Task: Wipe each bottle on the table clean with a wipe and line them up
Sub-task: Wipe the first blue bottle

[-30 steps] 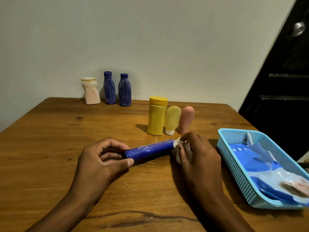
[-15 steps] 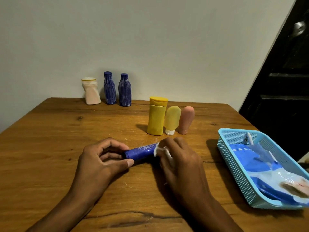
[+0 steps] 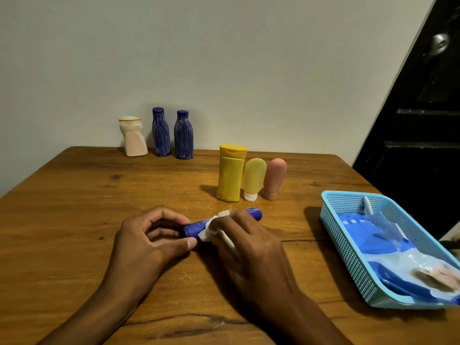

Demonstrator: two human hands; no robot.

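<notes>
- Bottle (image 3: pixel 222 222) in blue lies centre table; left hand (image 3: pixel 149 235) pinches its base, right hand (image 3: pixel 249 242) grips the wipe (image 3: pixel 211 226) around it.
- Three bottles stand lined at 12 o'clock (probably done); three more at 11 o'clock look untouched.

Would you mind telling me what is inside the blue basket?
The blue basket holds a blue-and-white wipes pack with its flap lifted; anything beneath the pack is hidden.

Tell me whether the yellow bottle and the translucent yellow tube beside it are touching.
Cannot tell. In the head view the yellow bottle and the translucent yellow tube overlap with no visible gap, but depth is unclear.
</notes>
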